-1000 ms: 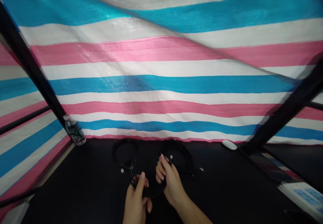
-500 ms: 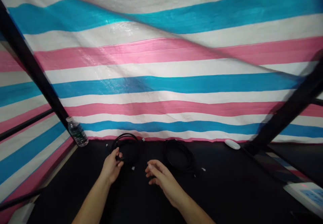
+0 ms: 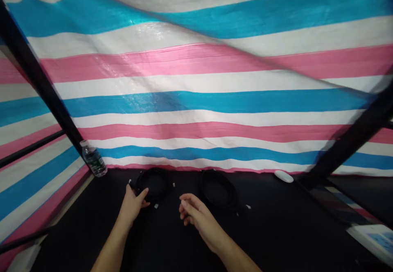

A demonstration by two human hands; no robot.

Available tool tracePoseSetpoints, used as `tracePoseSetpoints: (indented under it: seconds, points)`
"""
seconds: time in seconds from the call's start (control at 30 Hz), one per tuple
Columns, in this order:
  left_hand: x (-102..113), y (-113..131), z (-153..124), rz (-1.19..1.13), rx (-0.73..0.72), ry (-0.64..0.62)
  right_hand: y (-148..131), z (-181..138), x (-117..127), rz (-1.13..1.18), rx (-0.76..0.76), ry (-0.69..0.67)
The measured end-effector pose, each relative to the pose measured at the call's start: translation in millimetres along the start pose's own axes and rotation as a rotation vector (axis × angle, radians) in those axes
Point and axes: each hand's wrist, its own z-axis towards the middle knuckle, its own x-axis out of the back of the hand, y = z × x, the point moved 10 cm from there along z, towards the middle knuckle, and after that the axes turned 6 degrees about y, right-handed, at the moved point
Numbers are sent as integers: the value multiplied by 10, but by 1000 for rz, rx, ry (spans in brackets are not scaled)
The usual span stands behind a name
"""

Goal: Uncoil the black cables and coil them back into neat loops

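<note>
Coiled black cable [image 3: 153, 185]: Lay flat on a black tabletop [image 3: 276, 231], directly ahead of the left hand [image 3: 132, 208], with a second black cable coil [image 3: 217, 191] ahead of the right hand [image 3: 196, 214].

Left hand: Reached forward to the near edge of the first coil, thumb extended and fingers partly spread. The hand was at the coil, but whether it gripped the cable could not be told.

Right hand: Open and relaxed, fingers lightly curved and holding nothing, it hovered between the two coils, closer to the second one, without touching either.

Cable ends: Small white cable ends [image 3: 156, 205] showed around the first coil, just beyond and to the right of the left hand; others lay beyond the right hand, beside the second coil.

Left of the hands: A clear plastic water bottle [image 3: 93, 159] with a green label stood upright at the far corner of the tabletop, well apart from both hands, beside a black metal frame bar [image 3: 39, 79].

Right of the hands: A white oval object [image 3: 283, 176] rested at the far edge, well beyond the right hand. A black metal frame bar [image 3: 353, 141] rose farther right, and a white power strip [image 3: 370, 239] with blue panels sat low at the right.

Backdrop: A pink, white and blue striped tarpaulin [image 3: 199, 63] hung beyond the hands.
</note>
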Motion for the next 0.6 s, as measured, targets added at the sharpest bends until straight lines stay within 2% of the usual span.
tracePoseSetpoints:
  seconds: [0.1,0.17,0.23,0.3,0.33,0.43,0.6]
  points:
    - [178,37,-61,128,-70,95,-2,2,2,-26,5,-21]
    - [210,179,-136,287,-219,118,-4,5,8,-38,11,-26]
    - [62,385,-243,483,-460,49,0,6,3,-48,14,-35]
    - [-202,502,-352,607,-667,-109,8,8,-5,-58,16,-39]
    - [-317,512,-378,618,-716,-192,12,9,-8,-60,18,-39]
    - [-547,481,-361,628,-764,-352,11,19,-1,-61,29,-25]
    - [-647,425,-289,717,-803,-375,-22,12,-6,-68,31,-30]
